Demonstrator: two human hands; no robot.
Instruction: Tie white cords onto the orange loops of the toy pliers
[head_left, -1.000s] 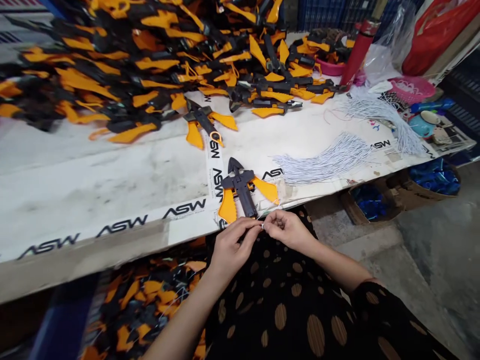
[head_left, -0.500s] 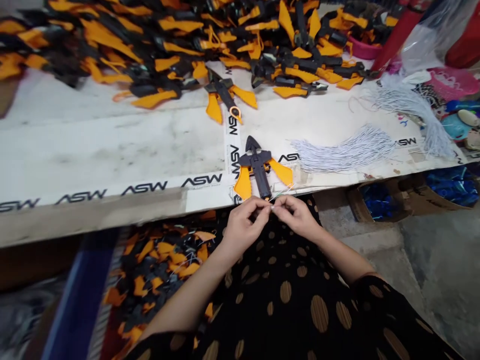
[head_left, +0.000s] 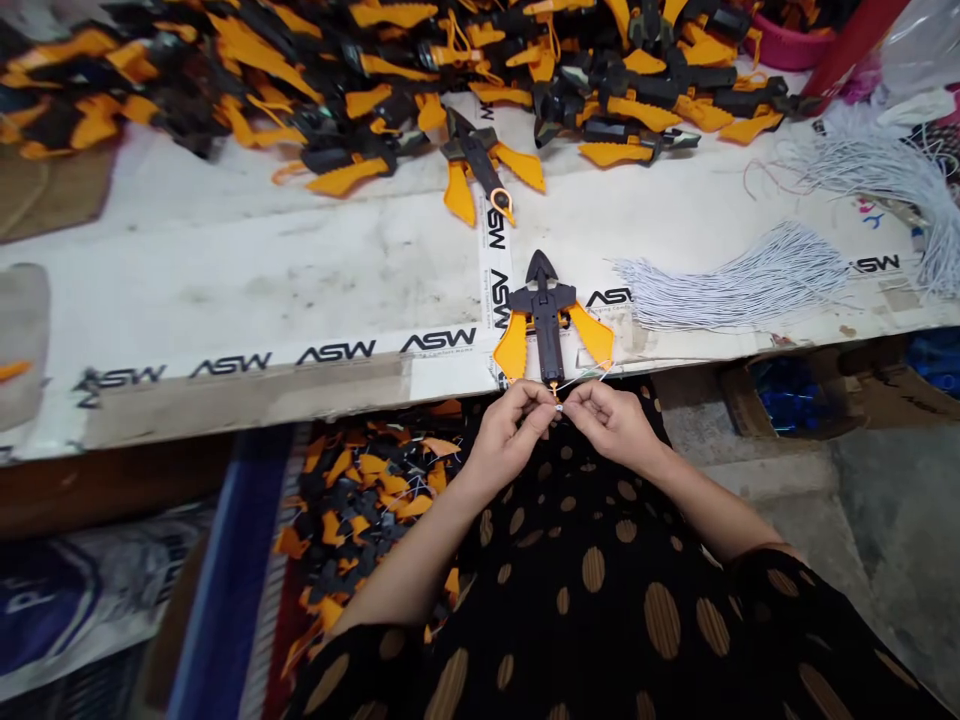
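Observation:
A black plastic toy with orange wings (head_left: pixel 549 318) lies at the table's front edge, its pointed head away from me. Just below its tail end, my left hand (head_left: pixel 511 428) pinches a thin white string (head_left: pixel 576 381) between thumb and forefinger. My right hand (head_left: pixel 616 424) is closed beside it, fingertips together on the same string. A small white bit, perhaps a knot, shows between the two hands. The string's loose end sticks out to the right above my right hand.
A bundle of white strings (head_left: pixel 739 285) lies right of the toy, and another bundle (head_left: pixel 889 175) farther right. Many similar toys (head_left: pixel 360 60) are heaped at the back. More orange and black pieces (head_left: pixel 367 510) are below the table; boxes (head_left: pixel 795 400) stand at right.
The view has shifted a little, so the table and toys sit differently in it. Both hands remain pinched at the toy's tail, the fingertips slightly farther apart.

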